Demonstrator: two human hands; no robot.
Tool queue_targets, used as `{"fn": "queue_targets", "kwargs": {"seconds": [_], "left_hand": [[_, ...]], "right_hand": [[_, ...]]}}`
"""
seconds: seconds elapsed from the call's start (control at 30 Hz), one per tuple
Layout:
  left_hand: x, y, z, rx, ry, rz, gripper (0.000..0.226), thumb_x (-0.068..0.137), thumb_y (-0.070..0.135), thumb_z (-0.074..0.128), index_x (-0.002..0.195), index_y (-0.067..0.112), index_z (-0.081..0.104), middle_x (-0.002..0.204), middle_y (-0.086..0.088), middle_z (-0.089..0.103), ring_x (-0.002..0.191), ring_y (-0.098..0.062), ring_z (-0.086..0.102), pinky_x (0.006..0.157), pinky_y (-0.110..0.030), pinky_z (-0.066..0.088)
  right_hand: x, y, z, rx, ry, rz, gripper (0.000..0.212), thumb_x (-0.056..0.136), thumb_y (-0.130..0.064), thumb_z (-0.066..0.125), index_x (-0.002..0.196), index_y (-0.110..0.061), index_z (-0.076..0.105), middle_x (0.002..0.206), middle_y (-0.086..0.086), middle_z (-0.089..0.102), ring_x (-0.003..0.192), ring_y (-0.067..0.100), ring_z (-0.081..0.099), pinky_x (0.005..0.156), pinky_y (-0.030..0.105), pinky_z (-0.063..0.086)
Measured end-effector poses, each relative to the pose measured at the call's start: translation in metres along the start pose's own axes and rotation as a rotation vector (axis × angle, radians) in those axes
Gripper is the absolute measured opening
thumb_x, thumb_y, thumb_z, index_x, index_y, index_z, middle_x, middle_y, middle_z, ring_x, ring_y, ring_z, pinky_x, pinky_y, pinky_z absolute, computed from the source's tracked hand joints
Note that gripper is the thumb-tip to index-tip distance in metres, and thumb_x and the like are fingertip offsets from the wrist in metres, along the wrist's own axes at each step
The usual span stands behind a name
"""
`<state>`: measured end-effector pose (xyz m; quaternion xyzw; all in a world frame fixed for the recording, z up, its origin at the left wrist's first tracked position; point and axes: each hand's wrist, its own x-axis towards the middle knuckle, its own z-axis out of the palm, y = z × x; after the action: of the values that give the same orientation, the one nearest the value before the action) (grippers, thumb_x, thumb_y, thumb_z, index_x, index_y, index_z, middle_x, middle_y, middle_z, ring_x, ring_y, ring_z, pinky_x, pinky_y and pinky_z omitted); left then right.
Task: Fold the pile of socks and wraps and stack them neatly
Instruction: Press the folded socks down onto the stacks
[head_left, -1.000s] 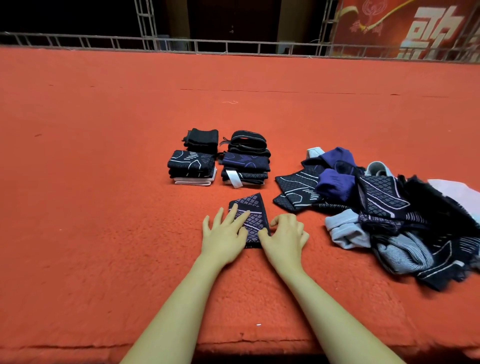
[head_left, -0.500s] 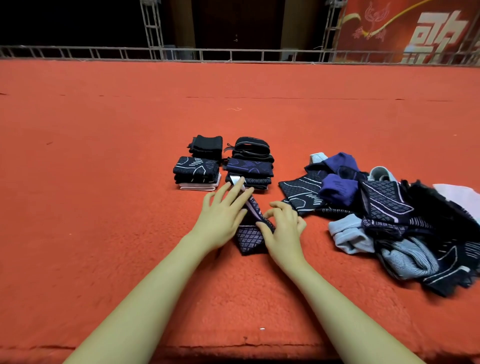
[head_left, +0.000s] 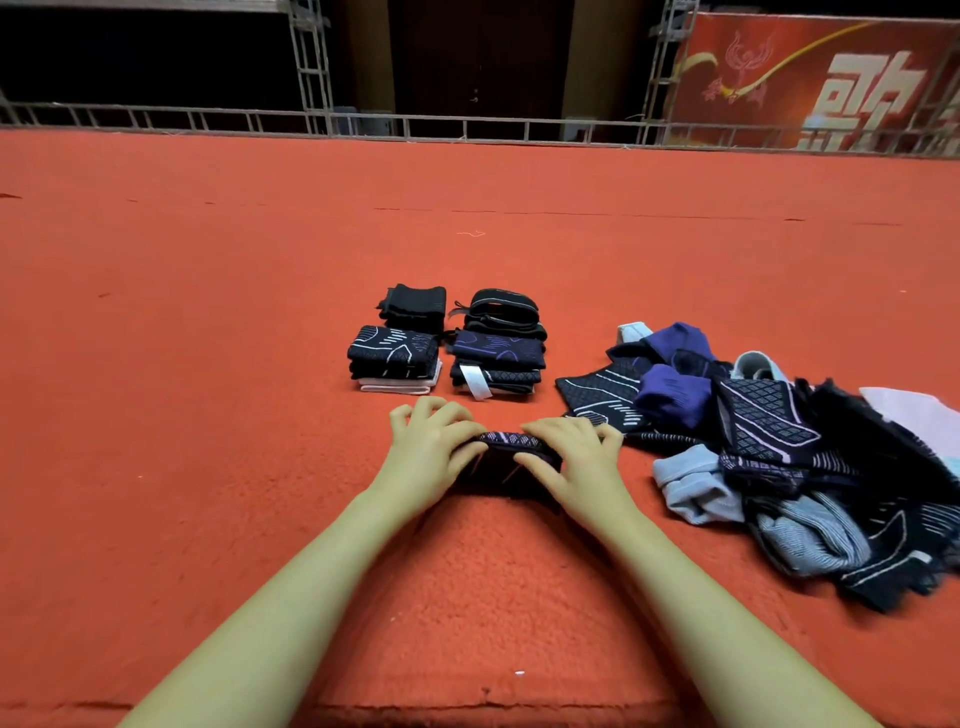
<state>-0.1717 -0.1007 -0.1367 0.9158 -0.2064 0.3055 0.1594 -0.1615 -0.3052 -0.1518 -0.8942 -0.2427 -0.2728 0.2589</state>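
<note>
From the head camera, both hands curl around one dark folded sock (head_left: 511, 457) on the red carpet (head_left: 208, 415). The left hand (head_left: 434, 449) grips its left end. The right hand (head_left: 569, 460) grips its right end. Four neat stacks (head_left: 447, 340) sit just behind it. A messy pile of socks and wraps (head_left: 779, 447) lies to the right.

Single head view, wide-angle, looking forward-down over red carpet (head_left: 208, 415); forearms close, railing (head_left: 467, 127) far.
</note>
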Motion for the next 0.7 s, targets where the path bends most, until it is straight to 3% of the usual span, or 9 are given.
{"fn": "queue_targets", "kwargs": {"seconds": [0.13,0.3,0.37,0.53,0.7], "left_hand": [[0.006,0.002,0.001,0.020,0.085,0.017,0.032,0.084,0.042,0.048,0.087,0.025,0.075,0.093,0.008,0.065,0.097,-0.013,0.041,0.074,-0.026,0.009],[0.019,-0.007,0.013,0.036,0.163,-0.034,0.029,0.082,0.040,0.051,0.090,0.026,0.076,0.100,0.008,0.065,0.100,-0.017,0.042,0.076,-0.025,0.012],[0.027,-0.014,0.021,0.068,0.186,-0.039,0.029,0.081,0.038,0.052,0.090,0.025,0.076,0.100,0.007,0.066,0.100,-0.018,0.042,0.075,-0.028,0.016],[0.049,-0.036,0.044,0.193,0.255,0.030,0.024,0.081,0.030,0.055,0.086,0.018,0.075,0.101,0.002,0.068,0.098,-0.022,0.044,0.077,-0.034,0.025],[0.038,-0.051,0.066,0.222,0.151,0.102,0.022,0.081,0.026,0.054,0.085,0.015,0.073,0.104,0.000,0.069,0.101,-0.021,0.049,0.080,-0.036,0.030]], "right_hand": [[0.011,-0.004,-0.003,0.186,-0.047,0.128,0.029,0.082,-0.051,0.050,0.099,-0.038,0.069,0.102,-0.024,0.063,0.104,-0.004,0.045,0.081,0.029,0.014],[0.034,0.006,0.009,0.180,0.093,0.110,0.023,0.081,-0.043,0.059,0.098,-0.038,0.073,0.103,-0.033,0.056,0.103,-0.004,0.035,0.086,0.024,0.013],[0.045,0.014,0.018,0.125,0.140,0.065,0.024,0.080,-0.043,0.061,0.098,-0.035,0.074,0.108,-0.027,0.059,0.103,0.002,0.035,0.089,0.018,0.011],[0.074,0.036,0.037,0.000,0.200,-0.076,0.028,0.080,-0.041,0.056,0.093,-0.027,0.077,0.105,-0.012,0.068,0.099,0.014,0.040,0.082,0.023,0.014],[0.065,0.052,0.059,-0.008,0.059,-0.101,0.029,0.077,-0.044,0.056,0.090,-0.027,0.076,0.106,-0.011,0.069,0.100,0.012,0.044,0.082,0.023,0.014]]}}
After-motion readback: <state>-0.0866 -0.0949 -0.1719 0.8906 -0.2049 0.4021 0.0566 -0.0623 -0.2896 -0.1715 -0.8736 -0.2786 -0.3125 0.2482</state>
